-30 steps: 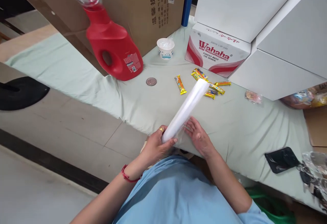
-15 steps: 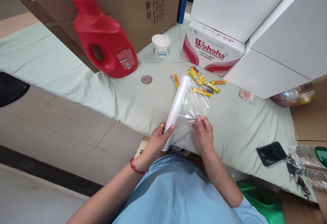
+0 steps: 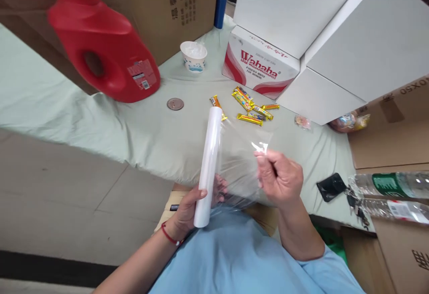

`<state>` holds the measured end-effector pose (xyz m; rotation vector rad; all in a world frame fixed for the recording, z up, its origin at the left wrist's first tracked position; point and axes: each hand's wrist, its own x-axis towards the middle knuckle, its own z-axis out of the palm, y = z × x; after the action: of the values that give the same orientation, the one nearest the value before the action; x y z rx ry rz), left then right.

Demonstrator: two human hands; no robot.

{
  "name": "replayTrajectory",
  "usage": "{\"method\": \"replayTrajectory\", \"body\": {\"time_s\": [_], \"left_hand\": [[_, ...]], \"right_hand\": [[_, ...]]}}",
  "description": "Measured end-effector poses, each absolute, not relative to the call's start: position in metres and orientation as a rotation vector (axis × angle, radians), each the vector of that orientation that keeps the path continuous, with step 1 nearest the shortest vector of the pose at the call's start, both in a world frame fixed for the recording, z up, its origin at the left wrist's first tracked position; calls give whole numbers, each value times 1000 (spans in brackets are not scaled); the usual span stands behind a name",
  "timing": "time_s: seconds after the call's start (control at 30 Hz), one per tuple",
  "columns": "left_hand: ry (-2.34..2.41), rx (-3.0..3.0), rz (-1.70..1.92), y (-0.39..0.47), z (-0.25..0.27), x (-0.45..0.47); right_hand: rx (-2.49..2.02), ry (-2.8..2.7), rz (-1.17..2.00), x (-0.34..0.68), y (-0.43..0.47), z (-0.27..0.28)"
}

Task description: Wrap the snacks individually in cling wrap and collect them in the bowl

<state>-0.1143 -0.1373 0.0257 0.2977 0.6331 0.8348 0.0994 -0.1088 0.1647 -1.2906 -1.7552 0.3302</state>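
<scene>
Left hand [image 3: 187,208] curls round lower half of roll [image 3: 208,164], long axis pointing forward; right hand [image 3: 282,177], nearly closed, pinches film [image 3: 238,162] stretched out to the roll's right.

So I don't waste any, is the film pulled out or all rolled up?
Partly pulled out: clear film stretches from the roll to the right hand.

"Wahaha" on red-and-white box [image 3: 259,67]
</scene>
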Motion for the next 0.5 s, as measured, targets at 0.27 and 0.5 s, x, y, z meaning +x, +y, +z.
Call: {"method": "replayTrajectory", "body": {"time_s": [0.27,0.5], "left_hand": [[623,379,817,-137,27,-94],[847,431,758,-123,40,-92]], "right_hand": [[-941,-2075,46,77,-108,191],[-1294,-1661,188,123,-123,187]]}}
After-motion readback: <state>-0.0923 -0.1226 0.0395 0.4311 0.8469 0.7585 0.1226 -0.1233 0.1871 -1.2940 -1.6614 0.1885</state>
